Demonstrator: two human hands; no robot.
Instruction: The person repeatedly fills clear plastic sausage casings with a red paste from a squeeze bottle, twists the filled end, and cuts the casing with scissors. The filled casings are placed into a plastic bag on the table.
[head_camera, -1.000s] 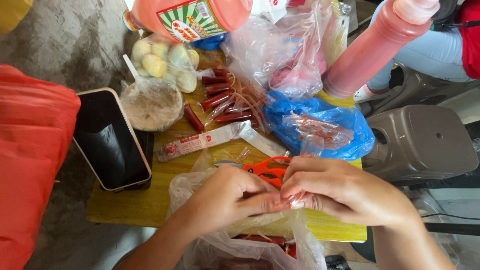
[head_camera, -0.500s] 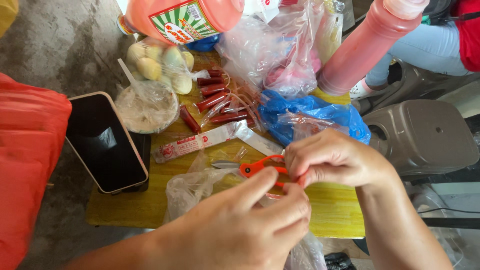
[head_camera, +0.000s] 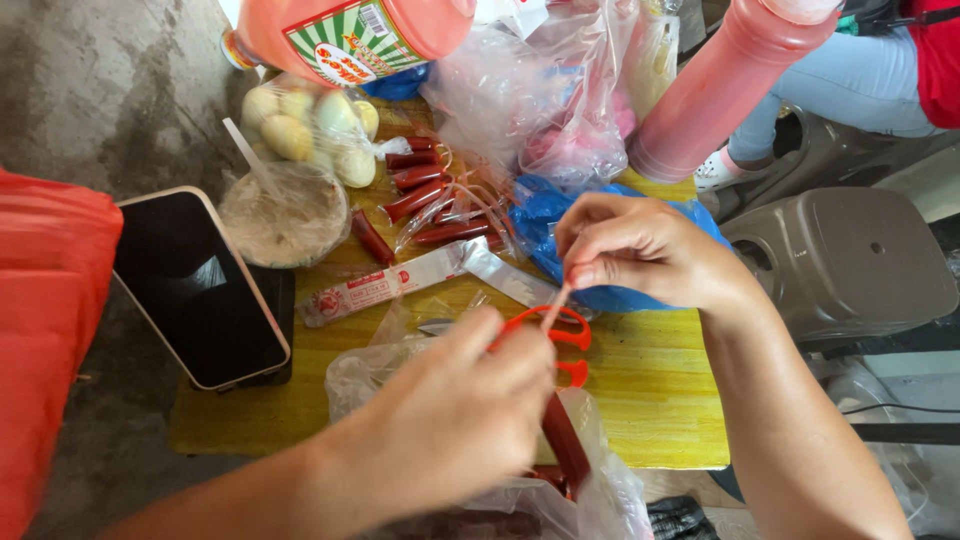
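My left hand is closed over a dark red sausage stick that pokes out of a clear plastic bag at the near edge of the small yellow table. My right hand is raised above it and pinches a thin pale strip that runs down toward the sausage. Orange-handled scissors lie on the table between the two hands, partly hidden by my left fingers.
On the table are loose red sausages, a torn wrapper, a blue bag, a bag of pale balls, a covered cup, a phone, an orange bottle and a pink squeeze bottle. A grey stool stands right.
My hands were joined low over the bag. The right hand has since lifted up and away, drawing out the thin strip, while the left hand stays on the sausage.
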